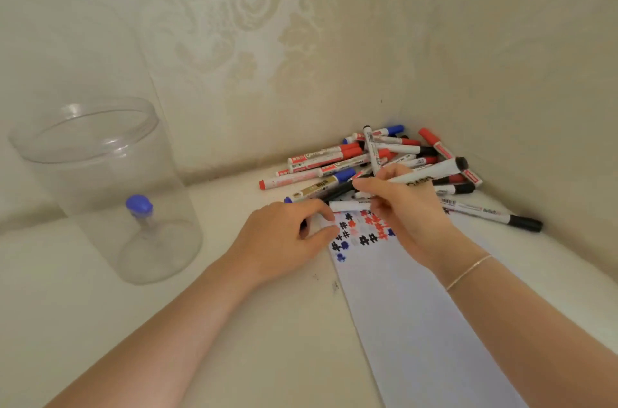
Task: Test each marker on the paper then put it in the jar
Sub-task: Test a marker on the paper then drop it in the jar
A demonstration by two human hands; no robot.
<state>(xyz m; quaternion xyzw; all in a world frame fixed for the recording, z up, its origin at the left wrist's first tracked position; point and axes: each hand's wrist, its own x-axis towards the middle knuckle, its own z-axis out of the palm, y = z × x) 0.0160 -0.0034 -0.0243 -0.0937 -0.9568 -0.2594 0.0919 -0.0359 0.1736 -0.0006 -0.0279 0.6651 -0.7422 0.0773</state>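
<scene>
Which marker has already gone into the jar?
Look left to the tall clear jar standing apart from the pile. One marker stands upright inside it. Its blue cap points up, and it is the only marker not in the corner heap.

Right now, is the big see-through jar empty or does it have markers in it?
Almost empty. Through the jar's clear wall, just one marker with a blue cap shows; the pile of markers lies outside.
</scene>
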